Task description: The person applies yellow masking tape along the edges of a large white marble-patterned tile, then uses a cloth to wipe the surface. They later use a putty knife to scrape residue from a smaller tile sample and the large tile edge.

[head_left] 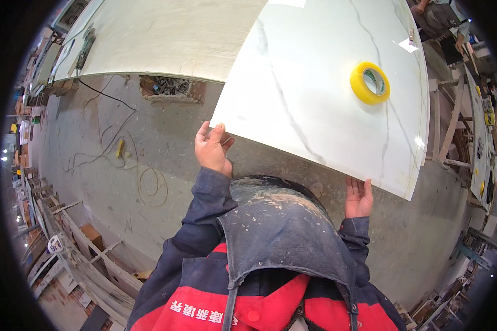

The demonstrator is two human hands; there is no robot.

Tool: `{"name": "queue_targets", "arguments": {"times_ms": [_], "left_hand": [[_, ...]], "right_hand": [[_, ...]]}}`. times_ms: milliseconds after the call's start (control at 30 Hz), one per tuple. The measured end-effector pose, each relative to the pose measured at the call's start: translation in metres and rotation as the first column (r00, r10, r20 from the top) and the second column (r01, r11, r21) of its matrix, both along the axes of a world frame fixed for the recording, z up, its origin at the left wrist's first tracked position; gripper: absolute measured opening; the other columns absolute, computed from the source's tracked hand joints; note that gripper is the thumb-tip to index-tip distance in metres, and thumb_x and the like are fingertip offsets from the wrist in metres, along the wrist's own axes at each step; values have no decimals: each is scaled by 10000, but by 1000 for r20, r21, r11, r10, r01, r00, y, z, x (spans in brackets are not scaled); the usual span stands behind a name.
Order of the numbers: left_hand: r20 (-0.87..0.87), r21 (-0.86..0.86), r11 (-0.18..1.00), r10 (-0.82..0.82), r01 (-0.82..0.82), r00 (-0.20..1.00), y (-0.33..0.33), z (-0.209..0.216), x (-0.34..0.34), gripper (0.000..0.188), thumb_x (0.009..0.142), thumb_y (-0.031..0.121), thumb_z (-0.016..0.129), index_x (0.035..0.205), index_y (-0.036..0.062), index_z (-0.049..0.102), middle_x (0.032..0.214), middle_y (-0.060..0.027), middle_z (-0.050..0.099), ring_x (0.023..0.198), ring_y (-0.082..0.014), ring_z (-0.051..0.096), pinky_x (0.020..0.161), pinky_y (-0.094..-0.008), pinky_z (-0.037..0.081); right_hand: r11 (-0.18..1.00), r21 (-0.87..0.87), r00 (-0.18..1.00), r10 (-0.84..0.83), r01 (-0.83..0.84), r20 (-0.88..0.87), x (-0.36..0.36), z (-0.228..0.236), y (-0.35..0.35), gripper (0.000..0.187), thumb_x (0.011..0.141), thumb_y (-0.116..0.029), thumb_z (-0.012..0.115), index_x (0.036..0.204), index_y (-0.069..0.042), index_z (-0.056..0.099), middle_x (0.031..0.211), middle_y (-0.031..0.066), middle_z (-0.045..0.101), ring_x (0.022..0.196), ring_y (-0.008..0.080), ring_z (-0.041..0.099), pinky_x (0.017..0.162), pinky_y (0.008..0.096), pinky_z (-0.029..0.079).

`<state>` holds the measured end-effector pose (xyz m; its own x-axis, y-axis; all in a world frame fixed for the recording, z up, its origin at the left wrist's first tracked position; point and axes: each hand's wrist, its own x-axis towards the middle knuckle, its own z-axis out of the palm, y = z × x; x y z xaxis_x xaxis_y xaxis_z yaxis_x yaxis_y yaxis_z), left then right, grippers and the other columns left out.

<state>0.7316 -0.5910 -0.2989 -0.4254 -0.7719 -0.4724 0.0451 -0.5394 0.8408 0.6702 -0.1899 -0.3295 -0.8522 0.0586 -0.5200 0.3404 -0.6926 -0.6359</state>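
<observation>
A large white slab with grey marble-like veins [315, 105] fills the upper right, its near edge toward me. My left hand [213, 149] grips the slab's near left corner, thumb on top and fingers curled beneath. Farther right along the same edge, my right hand [359, 197] supports the slab from below, the tips of its fingers at the rim and partly hidden under it. A roll of clear yellowish tape [359, 88] lies flat on top of the slab, away from both hands.
A pale workbench [165, 38] stands at the far left, with a corded power tool [85, 48] on it. The tool's black cable [113, 102] drops to the floor. Beneath the bench is a debris-filled box [172, 90]. Wooden frames [451, 118] stand right; another person's hand [421, 7] shows at top right.
</observation>
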Motion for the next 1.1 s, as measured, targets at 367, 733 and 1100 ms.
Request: {"name": "queue_targets", "arguments": {"times_ms": [367, 733, 1100], "left_hand": [[25, 47, 998, -36, 34, 999, -19, 1, -3, 616, 895, 247, 764, 1381, 37, 449, 1135, -90, 618, 931, -211, 598, 769, -411, 539], [45, 208, 878, -449, 431, 893, 70, -2, -3, 608, 931, 343, 724, 1300, -76, 483, 1222, -157, 568, 1102, -288, 590, 845, -474, 576], [93, 316, 709, -684, 630, 724, 116, 9, -20, 673, 870, 356, 786, 1299, -81, 506, 1216, -154, 589, 1063, -267, 619, 770, -384, 599]], "right_hand": [[999, 27, 1000, -18, 18, 10, 0, -1, -1, 361, 997, -239, 625, 1257, 8, 580, 1266, 144, 618, 1222, 320, 565, 1081, 492, 463], [999, 33, 999, -35, 35, 11, 3, 5, -5, 378, 997, -241, 629, 1269, 15, 569, 1279, 158, 614, 1222, 311, 560, 1090, 491, 453], [999, 29, 999, -27, 26, 17, 3, 8, -9, 387, 995, -251, 631, 1275, 10, 572, 1279, 162, 623, 1227, 309, 564, 1108, 486, 441]]}}
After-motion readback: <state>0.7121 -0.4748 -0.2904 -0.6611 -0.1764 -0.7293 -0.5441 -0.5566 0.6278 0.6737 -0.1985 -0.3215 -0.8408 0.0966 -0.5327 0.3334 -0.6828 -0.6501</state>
